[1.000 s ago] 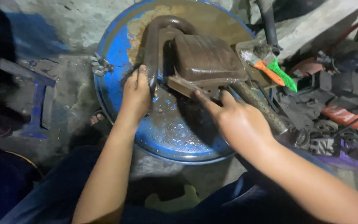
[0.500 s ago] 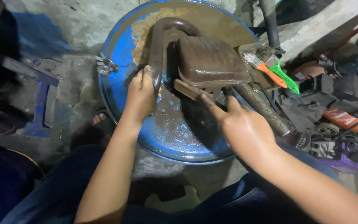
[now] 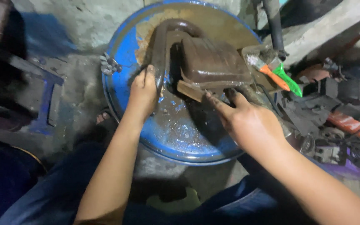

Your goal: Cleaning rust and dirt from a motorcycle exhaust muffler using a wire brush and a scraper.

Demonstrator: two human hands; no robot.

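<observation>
We have the rusty metal casting [image 3: 213,62] lying on the blue drum top [image 3: 121,62]; our left hand [image 3: 144,89] grips its curved pipe arm [image 3: 160,46] with fingers wrapped together. Our right hand [image 3: 246,121] presses spread fingertips against its lower flange. Grime coats the whole part, so we judge handling is at an early stage.

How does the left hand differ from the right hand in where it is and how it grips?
The left hand is curled around the bent pipe at the part's left side; the right hand reaches to the part's lower front edge. The left hand's fingers are closed, while the right hand's index finger is stretched out, pointing to the edge. Both hands look grimy and work over the blue drum lid.
</observation>
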